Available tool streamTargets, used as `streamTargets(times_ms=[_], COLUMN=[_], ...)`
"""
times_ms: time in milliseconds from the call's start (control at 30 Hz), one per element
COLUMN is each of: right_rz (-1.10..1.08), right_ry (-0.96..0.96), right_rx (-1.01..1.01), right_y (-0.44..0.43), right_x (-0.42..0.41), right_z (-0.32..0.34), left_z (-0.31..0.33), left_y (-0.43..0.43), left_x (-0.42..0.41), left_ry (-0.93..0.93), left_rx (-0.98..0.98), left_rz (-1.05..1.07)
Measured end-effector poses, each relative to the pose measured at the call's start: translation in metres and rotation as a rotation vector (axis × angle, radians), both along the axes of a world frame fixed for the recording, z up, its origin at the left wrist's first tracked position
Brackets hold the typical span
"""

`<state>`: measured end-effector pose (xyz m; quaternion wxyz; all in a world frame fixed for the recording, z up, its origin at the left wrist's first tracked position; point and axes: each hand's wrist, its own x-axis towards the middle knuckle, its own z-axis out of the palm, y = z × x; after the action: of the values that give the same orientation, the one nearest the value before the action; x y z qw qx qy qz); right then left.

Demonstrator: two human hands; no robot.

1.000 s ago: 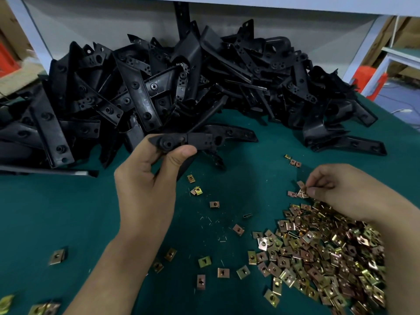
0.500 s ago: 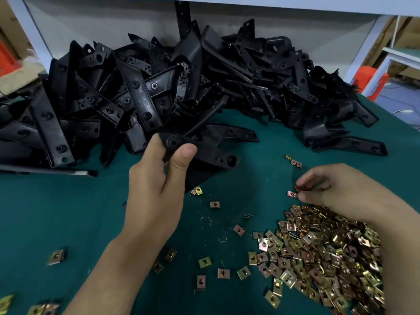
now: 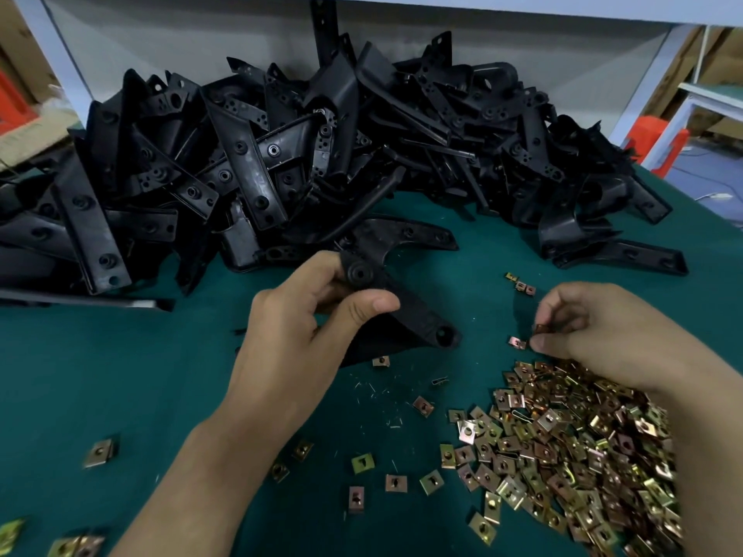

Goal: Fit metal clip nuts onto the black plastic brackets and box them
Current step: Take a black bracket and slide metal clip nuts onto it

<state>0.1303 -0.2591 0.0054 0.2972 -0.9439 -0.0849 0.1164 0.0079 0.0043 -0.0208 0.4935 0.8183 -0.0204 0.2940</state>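
Observation:
My left hand (image 3: 305, 327) grips a black plastic bracket (image 3: 406, 311) near its round boss, holding it above the green table with its holed tip pointing right. My right hand (image 3: 603, 335) pinches a small metal clip nut (image 3: 540, 329) between thumb and fingers, a short way right of the bracket's tip. Under that hand lies a big heap of brass-coloured clip nuts (image 3: 571, 448). A large pile of black brackets (image 3: 321, 154) fills the back of the table.
Loose clip nuts (image 3: 396, 482) are scattered on the green mat (image 3: 120, 375) in front of me, with more at the lower left (image 3: 98, 452). A white frame and grey panel stand behind the bracket pile. An orange stool (image 3: 655, 142) sits off the table's right edge.
My left hand has drawn the bracket out of the pile towards me and turned it so its tip points right. My right hand has lifted a clip nut off the heap.

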Motion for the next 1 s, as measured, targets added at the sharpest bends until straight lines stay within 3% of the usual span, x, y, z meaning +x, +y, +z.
streamTargets(times_ms=[533,733,833,1000], right_rz=[-0.019,0.264,0.396,0.371], right_ry=[-0.071,0.229,0.273,0.209], right_rx=[0.354,0.788,0.853,0.862], right_y=[0.011,0.032,0.051,0.064], right_x=[-0.002,-0.023,-0.033,-0.036], right_z=[0.002,0.018,0.013,0.003], left_z=[-0.006,-0.009,-0.011,-0.014], left_y=[0.0,-0.001,-0.002,-0.001], left_x=[0.001,0.004,0.004,0.004], left_ry=[0.161,0.206,0.225,0.225], left_rx=[0.002,0.006,0.015,-0.006], left_rz=[-0.164,-0.268,-0.323,-0.344])
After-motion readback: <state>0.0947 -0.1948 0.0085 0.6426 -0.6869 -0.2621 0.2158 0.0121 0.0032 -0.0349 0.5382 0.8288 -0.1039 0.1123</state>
